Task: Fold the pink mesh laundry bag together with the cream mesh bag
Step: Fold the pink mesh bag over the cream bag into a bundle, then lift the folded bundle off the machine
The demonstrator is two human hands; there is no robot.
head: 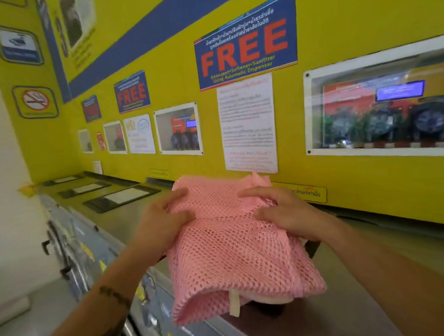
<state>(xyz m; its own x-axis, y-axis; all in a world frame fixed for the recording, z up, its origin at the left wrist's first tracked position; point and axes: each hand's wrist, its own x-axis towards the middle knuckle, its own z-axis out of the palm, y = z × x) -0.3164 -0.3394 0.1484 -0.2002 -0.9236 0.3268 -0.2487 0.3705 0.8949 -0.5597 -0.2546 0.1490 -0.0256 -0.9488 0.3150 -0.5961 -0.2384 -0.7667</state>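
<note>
A pink mesh laundry bag [234,252] hangs folded in the air above the washer tops, held up by both hands. My left hand [161,221] grips its left upper edge, thumb on top of the mesh. On the right upper part, my right hand [283,210] pinches the bunched fabric. A strip of the cream mesh bag [235,303] peeks out from under the pink bag's lower edge; the rest of it is hidden inside the fold.
A row of grey washing machines [110,231] runs along the yellow wall [185,92], with dark-framed lids [121,198] on top. Posters and windowed dispenser boxes [383,106] hang on the wall. A dark object [313,248] shows behind the bag.
</note>
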